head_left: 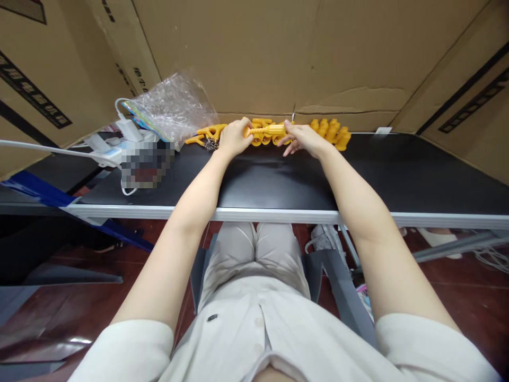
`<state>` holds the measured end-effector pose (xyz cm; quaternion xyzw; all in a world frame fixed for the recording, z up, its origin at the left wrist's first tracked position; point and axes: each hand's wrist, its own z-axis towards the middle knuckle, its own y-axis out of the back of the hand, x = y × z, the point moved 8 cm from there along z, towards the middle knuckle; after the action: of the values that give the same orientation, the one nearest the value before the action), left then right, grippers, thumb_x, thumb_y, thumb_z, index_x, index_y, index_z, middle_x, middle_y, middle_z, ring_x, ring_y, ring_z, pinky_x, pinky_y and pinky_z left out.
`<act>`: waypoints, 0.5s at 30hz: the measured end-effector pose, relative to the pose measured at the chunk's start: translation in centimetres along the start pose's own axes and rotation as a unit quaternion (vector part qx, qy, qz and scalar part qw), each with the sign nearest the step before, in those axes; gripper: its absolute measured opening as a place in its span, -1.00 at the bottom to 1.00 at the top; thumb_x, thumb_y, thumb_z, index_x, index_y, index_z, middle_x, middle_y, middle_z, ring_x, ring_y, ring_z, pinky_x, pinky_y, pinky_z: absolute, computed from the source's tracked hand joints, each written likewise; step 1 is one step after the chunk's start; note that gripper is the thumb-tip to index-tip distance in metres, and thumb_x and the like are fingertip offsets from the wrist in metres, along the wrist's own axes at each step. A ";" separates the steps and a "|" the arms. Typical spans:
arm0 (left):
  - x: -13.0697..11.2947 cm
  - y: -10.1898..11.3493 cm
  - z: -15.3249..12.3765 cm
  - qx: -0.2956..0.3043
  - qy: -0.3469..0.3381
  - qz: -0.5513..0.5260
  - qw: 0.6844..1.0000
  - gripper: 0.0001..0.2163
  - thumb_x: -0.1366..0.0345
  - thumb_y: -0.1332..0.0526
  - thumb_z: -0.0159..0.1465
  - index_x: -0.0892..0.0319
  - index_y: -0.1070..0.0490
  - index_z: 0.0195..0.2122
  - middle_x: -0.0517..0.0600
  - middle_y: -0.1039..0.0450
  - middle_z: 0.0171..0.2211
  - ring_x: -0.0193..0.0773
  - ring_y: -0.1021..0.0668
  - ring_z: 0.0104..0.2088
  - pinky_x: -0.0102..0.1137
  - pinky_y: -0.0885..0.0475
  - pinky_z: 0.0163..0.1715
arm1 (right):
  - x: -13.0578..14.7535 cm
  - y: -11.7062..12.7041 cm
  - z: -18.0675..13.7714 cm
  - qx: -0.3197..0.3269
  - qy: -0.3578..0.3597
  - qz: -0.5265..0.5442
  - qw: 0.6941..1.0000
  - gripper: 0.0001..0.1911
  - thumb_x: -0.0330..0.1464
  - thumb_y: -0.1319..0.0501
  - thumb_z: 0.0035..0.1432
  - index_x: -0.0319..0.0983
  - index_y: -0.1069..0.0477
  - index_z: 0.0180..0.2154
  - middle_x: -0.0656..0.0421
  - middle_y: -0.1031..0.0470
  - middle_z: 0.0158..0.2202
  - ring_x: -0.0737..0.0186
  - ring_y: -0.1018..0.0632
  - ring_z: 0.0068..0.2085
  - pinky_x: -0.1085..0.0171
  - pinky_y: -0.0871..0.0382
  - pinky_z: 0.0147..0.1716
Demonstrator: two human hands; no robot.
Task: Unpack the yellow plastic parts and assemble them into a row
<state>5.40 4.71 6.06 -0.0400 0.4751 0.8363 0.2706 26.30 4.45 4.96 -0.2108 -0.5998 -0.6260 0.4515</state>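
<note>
My left hand (234, 137) is curled round one end of a yellow plastic clip (267, 130) held level above the black table (278, 185). My right hand (301, 138) pinches the clip's other end, its remaining fingers spread downward. Behind the hands lies a row of several more yellow clips (331, 131) along the table's far edge. Further yellow clips (207, 133) lie to the left, next to a small dark metal part (212, 144).
A clear plastic bag (172, 107) lies at the far left by a white power strip and charger (119, 139) with a cable. Cardboard sheets (302, 53) wall the table on three sides. A blurred patch (146, 164) sits on the table's left.
</note>
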 end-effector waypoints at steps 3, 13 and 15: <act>0.1 0.2 -0.1 -0.004 0.011 0.012 1.000 -0.66 0.34 -0.19 0.28 0.08 -0.51 0.08 0.15 -0.58 -0.02 0.08 -0.57 0.07 -0.11 -0.42 0.16 | 0.7 0.3 -0.2 -0.010 0.041 -0.003 0.999 -0.14 0.30 -0.38 0.02 -0.14 -0.37 0.12 0.01 -0.63 -0.09 0.02 -0.68 -0.25 0.08 -0.56 -0.27; -0.8 0.4 -0.3 -0.008 -0.012 0.010 1.000 -0.69 0.27 -0.26 0.29 0.10 -0.50 0.07 0.14 -0.55 0.01 0.06 -0.56 0.09 -0.13 -0.39 0.19 | 0.3 0.0 -0.2 -0.018 -0.011 0.044 0.999 -0.10 0.51 -0.12 -0.03 -0.19 -0.43 -0.21 -0.01 -0.63 -0.34 0.05 -0.66 -0.40 0.14 -0.53 -0.40; -0.8 0.4 -0.3 -0.013 -0.013 0.005 1.000 -0.70 0.26 -0.27 0.29 0.10 -0.49 0.06 0.14 -0.56 0.00 0.06 -0.56 0.10 -0.13 -0.39 0.19 | 0.5 0.0 -0.3 -0.027 -0.023 0.048 0.998 -0.10 0.51 -0.09 0.00 -0.20 -0.43 -0.21 -0.01 -0.63 -0.36 0.11 -0.64 -0.45 0.20 -0.49 -0.46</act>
<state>5.84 3.91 6.47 -0.0304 0.4610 0.8442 0.2719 26.13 3.97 5.26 -0.2662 -0.5821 -0.6147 0.4609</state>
